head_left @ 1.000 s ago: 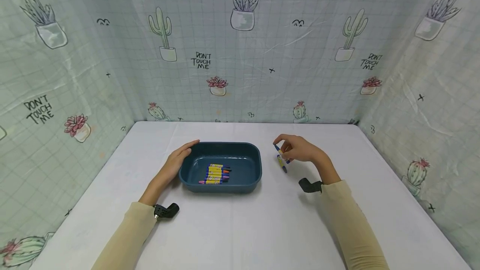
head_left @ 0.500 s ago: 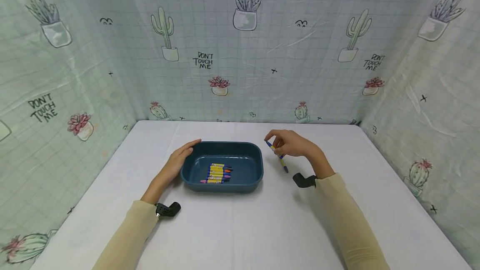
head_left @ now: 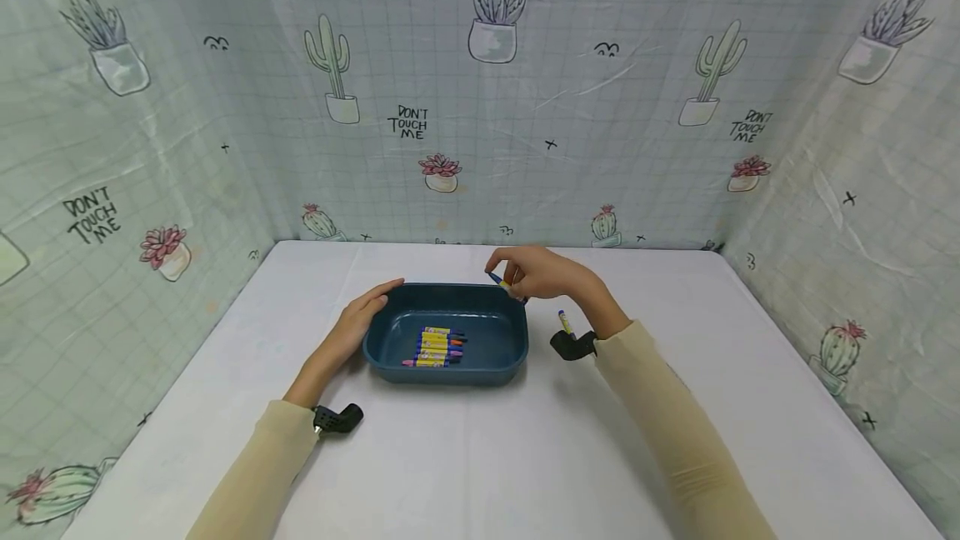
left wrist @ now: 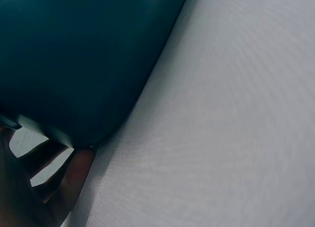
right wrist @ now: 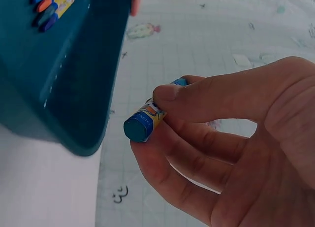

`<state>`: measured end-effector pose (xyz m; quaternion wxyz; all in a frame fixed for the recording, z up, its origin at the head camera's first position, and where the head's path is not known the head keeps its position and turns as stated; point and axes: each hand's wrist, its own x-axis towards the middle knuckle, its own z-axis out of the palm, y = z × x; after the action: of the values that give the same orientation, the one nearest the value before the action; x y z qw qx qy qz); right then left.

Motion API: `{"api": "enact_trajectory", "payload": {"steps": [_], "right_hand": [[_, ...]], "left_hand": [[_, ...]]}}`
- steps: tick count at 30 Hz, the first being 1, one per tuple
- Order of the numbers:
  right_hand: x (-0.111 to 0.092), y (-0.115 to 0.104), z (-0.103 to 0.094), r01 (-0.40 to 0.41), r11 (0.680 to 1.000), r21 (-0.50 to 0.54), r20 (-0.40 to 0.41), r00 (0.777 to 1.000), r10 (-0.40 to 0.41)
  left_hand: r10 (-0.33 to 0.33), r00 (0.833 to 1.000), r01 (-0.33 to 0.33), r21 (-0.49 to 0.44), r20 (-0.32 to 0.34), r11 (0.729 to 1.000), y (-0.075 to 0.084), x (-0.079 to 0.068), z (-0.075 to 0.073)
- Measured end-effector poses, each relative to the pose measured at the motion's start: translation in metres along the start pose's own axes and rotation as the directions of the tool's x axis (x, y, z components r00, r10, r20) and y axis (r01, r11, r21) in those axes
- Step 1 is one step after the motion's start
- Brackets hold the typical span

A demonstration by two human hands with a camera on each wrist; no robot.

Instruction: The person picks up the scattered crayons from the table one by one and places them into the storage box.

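My right hand [head_left: 542, 272] pinches a crayon [right wrist: 144, 122] with a blue end and a yellow-and-blue wrapper between thumb and fingers. It hovers over the far right corner of a dark teal tray [head_left: 491, 375]. Fairly straight fingers of my left hand [head_left: 352, 327] touch the tray's left end; the left wrist view shows fingertips against its outer wall. Inside the tray, several crayons [head_left: 441, 344] lie side by side in a row, left of its middle. One more crayon [head_left: 564, 322] lies on the table right of the tray, its near end hidden by the right wrist camera.
A white cloth covers the table [head_left: 465, 457]. Behind and at both sides hangs a curtain [head_left: 480, 148] printed with cacti. Black wrist cameras, such as the left one [head_left: 337, 418], jut inward from both wrists.
My right hand has carried the pinched crayon left, from beside the other loose crayon to the tray's far right corner. The left hand stays at the tray's left end.
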<state>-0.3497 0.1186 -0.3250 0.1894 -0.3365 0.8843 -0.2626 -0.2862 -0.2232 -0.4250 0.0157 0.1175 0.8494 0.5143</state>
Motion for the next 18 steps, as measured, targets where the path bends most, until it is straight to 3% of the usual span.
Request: {"api": "enact_trajectory", "payload": {"steps": [3, 10, 18], "right_hand": [[0.012, -0.009, 0.003, 0.003, 0.999, -0.034, 0.024, 1.000, -0.003], [0.038, -0.021, 0.014, 0.037, 0.994, -0.106, 0.076, 0.997, -0.029], [0.061, -0.027, 0.028, 0.073, 0.985, -0.156, 0.146, 0.988, -0.050]], "left_hand": [[0.000, 1.000, 0.000, -0.004, -0.002, 1.000, -0.006, 0.002, 0.001], [0.003, 0.999, -0.004, -0.027, -0.032, 1.000, -0.038, 0.014, 0.005], [0.002, 0.999, -0.003, -0.019, -0.034, 1.000, -0.044, 0.013, 0.004]]}}
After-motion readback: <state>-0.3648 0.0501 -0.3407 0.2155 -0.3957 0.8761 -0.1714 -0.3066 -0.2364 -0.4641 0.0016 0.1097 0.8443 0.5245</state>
